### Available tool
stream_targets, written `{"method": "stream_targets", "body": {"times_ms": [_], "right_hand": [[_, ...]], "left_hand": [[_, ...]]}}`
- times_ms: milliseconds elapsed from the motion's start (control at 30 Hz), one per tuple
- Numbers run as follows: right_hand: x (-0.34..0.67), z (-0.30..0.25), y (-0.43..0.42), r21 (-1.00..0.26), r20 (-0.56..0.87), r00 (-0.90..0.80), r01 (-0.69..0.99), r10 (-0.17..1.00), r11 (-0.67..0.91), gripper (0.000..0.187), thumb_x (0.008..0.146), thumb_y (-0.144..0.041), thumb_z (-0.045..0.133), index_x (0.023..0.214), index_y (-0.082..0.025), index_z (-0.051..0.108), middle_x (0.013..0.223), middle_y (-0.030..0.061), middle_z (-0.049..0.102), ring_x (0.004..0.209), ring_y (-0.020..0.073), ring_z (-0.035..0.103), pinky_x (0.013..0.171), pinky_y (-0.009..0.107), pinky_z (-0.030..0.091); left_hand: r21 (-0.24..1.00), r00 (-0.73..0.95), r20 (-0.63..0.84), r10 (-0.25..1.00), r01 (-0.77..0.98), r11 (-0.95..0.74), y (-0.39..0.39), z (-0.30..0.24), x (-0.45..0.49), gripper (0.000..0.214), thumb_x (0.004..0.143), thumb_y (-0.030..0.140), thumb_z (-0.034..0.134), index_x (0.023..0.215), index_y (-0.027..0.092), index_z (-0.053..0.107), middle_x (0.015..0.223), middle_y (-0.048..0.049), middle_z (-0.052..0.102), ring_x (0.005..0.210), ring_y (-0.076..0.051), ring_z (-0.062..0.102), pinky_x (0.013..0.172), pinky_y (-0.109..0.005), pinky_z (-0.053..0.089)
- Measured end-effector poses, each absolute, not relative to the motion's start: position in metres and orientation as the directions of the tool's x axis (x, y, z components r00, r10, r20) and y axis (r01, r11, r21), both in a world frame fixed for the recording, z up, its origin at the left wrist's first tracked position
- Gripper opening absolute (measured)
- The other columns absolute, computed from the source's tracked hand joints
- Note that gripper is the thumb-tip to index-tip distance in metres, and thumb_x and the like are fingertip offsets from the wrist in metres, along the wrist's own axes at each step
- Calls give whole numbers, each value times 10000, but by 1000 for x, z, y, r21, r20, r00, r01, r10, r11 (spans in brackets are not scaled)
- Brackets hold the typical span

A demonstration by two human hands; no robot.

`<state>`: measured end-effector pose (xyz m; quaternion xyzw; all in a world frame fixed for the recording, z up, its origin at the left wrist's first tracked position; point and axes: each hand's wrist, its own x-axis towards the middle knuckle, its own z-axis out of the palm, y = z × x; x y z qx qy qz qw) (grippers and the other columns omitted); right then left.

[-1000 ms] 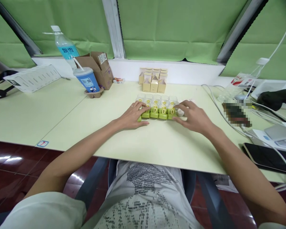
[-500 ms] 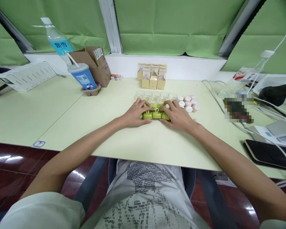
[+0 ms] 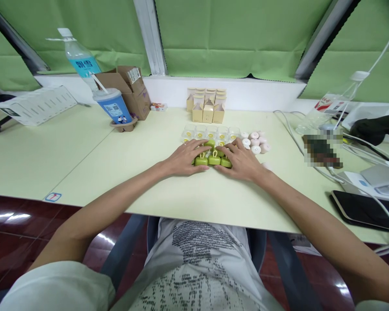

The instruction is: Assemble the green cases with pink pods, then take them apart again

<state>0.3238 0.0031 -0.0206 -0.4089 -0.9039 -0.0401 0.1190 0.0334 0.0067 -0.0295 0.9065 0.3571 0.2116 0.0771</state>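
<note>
Green cases [image 3: 213, 160] gathered closer, left hand [image 3: 184, 157] and right hand [image 3: 241, 159] cupped open around them, bare table [image 3: 194, 194] in front.

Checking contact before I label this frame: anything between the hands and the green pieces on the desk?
Nothing visible. The left hand and right hand already rest on the cluster of green pieces, fingers over them from either side. The clear lids and pinkish round pieces lie behind, apart.

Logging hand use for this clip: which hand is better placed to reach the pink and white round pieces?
Probably right. The right hand rests on the green pieces just beside the pink and white round pieces; the left hand lies on their far side.
</note>
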Motion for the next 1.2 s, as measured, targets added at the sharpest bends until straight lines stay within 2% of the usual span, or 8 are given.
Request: {"method": "stream_targets", "body": {"times_ms": [233,367,533,633,767,933,1100,1200], "right_hand": [[325,-18,-19,3,231,-687,709,689,705,752,1082,-738,508,1636,-230,545,1410,207,713,1326,464,552,744,465,592],[329,-13,-27,44,262,-695,702,670,711,909,1035,-912,425,1657,-264,565,1441,217,691,1301,458,563,779,492,593],[330,2,-3,-169,395,-580,716,712,677,772,1145,-749,296,1477,-205,732,1392,206,742,1281,413,611,1000,579,564],[318,8,19,-274,300,-686,604,664,748,668,1166,-649,348,1414,-196,771,1370,187,781,1293,398,634,1101,602,528],[299,5,29,-243,182,-784,549,594,800,738,1147,-685,380,1526,-152,721,1355,221,784,1299,421,649,1130,631,518],[294,0,17,-202,157,-821,517,548,832,785,1140,-740,357,1555,-170,700,1461,226,735,1297,416,680,1122,620,540],[297,-1,8,-202,192,-836,478,514,855,759,1144,-751,360,1506,-183,710,1416,209,753,1243,396,684,1066,598,560],[296,-2,8,-243,202,-846,445,494,862,711,1145,-752,377,1418,-204,737,1336,181,779,1170,359,714,1014,539,562]], "left_hand": [[241,696,330,637,591,-770,-13,-28,31,812,1014,796,663,1669,332,538,1714,-119,579,1537,-413,511,1301,-686,463],[246,679,412,608,559,-792,-20,-23,25,761,1038,836,587,1620,347,582,1652,-109,637,1538,-381,509,1323,-663,424],[483,450,502,739,563,-670,-11,-12,9,648,1129,769,436,1420,263,716,1479,-128,728,1431,-325,622,1301,-592,463],[616,400,430,809,525,-587,-6,-17,4,621,1114,761,501,1348,239,744,1431,-126,741,1403,-304,663,1293,-553,489],[690,477,345,808,455,-563,-4,-30,6,639,1073,740,614,1472,248,705,1558,-148,681,1427,-298,672,1262,-532,536],[678,580,287,762,439,-589,-6,-33,9,603,1099,653,628,1590,304,638,1651,-143,640,1445,-301,674,1263,-575,540],[636,601,311,736,444,-631,-13,-31,10,527,1103,630,640,1535,329,669,1547,-138,693,1423,-312,680,1242,-599,572],[625,583,354,731,433,-649,-15,-30,13,499,1084,635,676,1458,306,692,1648,-142,602,1554,-320,593,1300,-591,534]]}}
